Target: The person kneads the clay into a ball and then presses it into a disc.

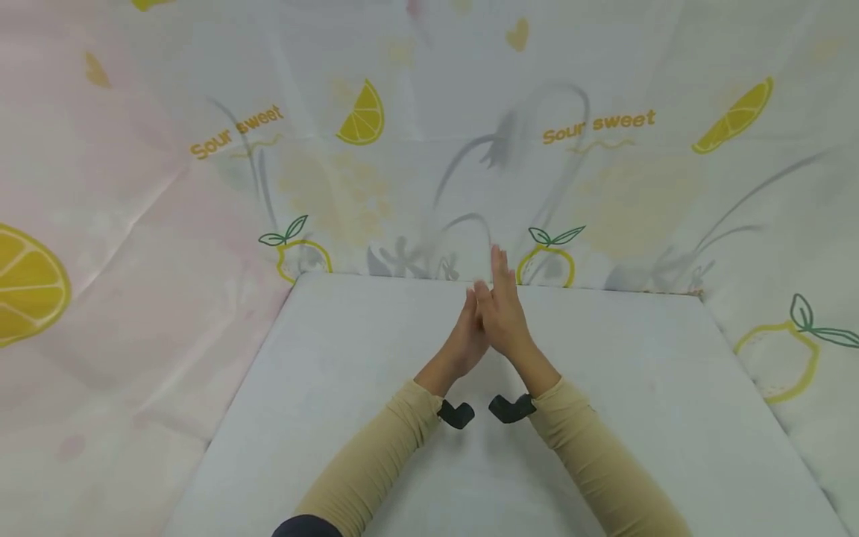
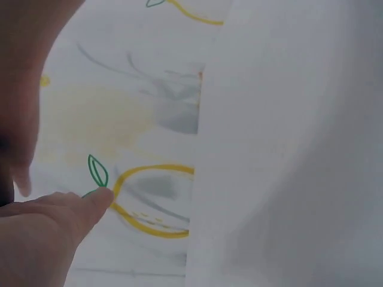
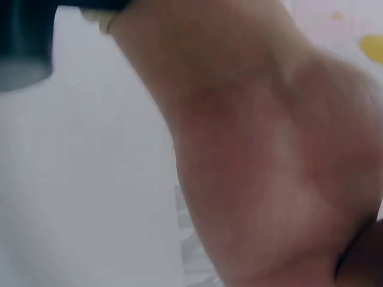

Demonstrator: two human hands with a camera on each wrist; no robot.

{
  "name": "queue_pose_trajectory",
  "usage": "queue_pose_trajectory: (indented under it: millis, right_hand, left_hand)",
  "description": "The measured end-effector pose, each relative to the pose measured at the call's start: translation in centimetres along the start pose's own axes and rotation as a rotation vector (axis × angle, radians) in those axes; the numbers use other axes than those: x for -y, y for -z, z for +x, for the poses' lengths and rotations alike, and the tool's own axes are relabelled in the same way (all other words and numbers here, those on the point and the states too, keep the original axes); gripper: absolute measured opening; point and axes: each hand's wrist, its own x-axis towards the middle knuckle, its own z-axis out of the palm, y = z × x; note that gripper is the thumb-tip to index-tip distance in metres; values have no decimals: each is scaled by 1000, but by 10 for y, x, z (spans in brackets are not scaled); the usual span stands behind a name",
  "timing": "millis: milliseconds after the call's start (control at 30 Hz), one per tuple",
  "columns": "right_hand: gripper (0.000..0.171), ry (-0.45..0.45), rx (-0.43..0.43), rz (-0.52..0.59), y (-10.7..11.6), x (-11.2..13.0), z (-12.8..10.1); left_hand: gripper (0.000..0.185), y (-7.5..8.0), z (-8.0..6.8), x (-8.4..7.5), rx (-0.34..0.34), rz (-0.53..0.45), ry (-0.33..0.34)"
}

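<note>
In the head view the left hand (image 1: 464, 341) and the right hand (image 1: 506, 317) meet above the white table, palms turned toward each other. The right hand's fingers stretch straight up and reach higher than the left's. Straight, too, are the left fingers, partly covered by the right hand. No object shows in either hand. Hand parts edge into the left wrist view, with a fingertip (image 2: 103, 196) in front of the lemon print. Bare skin of a hand and wrist (image 3: 257, 161) fills much of the right wrist view, close and blurred.
Beneath the hands lies the white tabletop (image 1: 362, 335). A pale cloth (image 1: 429, 179) with lemon prints and lettering hangs behind and at both sides. Dark camera mounts (image 1: 513, 409) stick out inward from both wrists, close to each other.
</note>
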Motion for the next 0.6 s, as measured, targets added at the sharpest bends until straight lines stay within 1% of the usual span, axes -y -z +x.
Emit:
queue_pose_trajectory:
  millis: [67,100,167,200,267,333,433,533,600]
  right_hand:
    - [72,-47,20,25,4,-8,1]
    - [71,-62,31,36,5,-12,1]
    - [71,-73,56,50,7,-18,-1]
    - [71,-76,67,51,8,-20,-2]
    - [70,-86,80,48,8,-24,-5]
    - [67,-98,84,34,7,-27,-10]
    - [65,-107,86,13,4,-28,-20]
    - [65,-58,84,4,-3,-25,-31]
    - [68,15,82,-4,-10,-20,-37]
  left_hand:
    - [112,1,1,0,55,-15,-12]
    - [109,2,1,0,79,-16,-29]
    - [105,3,1,-2,106,-24,-63]
    - [106,3,1,-3,109,-33,-82]
    - [109,5,2,-5,93,-57,-112]
    - [111,6,2,-8,60,-58,-131]
    - [106,7,4,-12,1,-14,-136]
    - [94,7,6,-15,-67,58,-132]
    - [87,7,7,-16,-113,78,-114]
